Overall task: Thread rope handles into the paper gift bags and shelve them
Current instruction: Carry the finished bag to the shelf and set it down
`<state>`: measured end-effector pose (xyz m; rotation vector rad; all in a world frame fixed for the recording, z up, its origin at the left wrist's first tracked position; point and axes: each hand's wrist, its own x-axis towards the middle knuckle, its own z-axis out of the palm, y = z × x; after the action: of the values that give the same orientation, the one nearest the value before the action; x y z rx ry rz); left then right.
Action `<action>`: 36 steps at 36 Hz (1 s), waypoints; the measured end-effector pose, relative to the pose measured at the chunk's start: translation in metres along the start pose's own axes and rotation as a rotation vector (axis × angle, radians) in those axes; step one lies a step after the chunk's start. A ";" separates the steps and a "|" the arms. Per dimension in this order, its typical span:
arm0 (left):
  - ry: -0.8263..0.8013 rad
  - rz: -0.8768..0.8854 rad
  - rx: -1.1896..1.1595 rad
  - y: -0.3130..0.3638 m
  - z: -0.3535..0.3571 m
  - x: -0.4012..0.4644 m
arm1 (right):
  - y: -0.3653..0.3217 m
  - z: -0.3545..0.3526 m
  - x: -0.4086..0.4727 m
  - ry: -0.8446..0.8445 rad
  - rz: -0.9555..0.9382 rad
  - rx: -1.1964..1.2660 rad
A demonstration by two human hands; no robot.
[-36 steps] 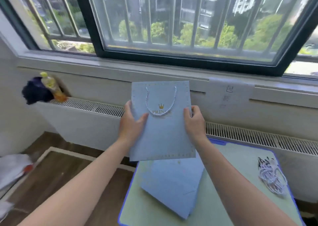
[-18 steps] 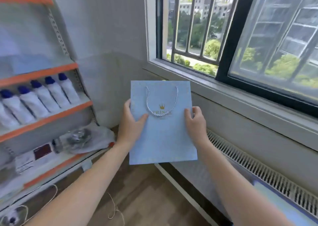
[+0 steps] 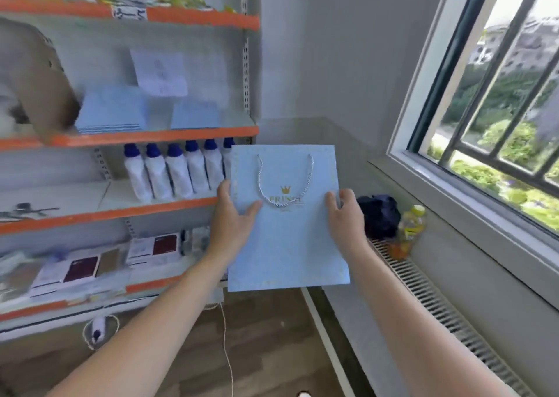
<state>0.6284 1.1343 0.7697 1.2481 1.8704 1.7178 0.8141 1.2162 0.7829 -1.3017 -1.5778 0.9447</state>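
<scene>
A flat light-blue paper gift bag with a gold crown print is held upright in front of me. A silver-white rope handle hangs in a loop from its top edge. My left hand grips the bag's left edge, thumb on the front. My right hand grips the right edge the same way. Stacks of similar blue bags lie on the orange-edged shelf to the upper left, beyond the held bag.
White bottles with blue caps fill the shelf below. Boxes sit on a lower shelf. A dark bundle and a yellow-capped bottle rest on the radiator cover under the window. Cords trail over the wooden floor.
My view has swung left from the window and table to the shelving unit. The bag stays held in both hands with the same grip.
</scene>
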 end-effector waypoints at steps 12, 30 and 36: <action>0.316 -0.084 0.072 -0.027 0.010 0.143 | -0.041 0.093 0.182 -0.302 -0.145 0.027; 0.450 -0.154 0.124 -0.092 0.003 0.301 | -0.061 0.242 0.347 -0.428 -0.151 0.061; 0.497 -0.243 0.234 -0.147 -0.014 0.387 | -0.066 0.336 0.420 -0.369 -0.132 -0.016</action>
<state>0.3401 1.4323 0.7615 0.6536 2.4445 1.8277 0.4402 1.6084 0.7904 -1.0588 -1.9291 1.1364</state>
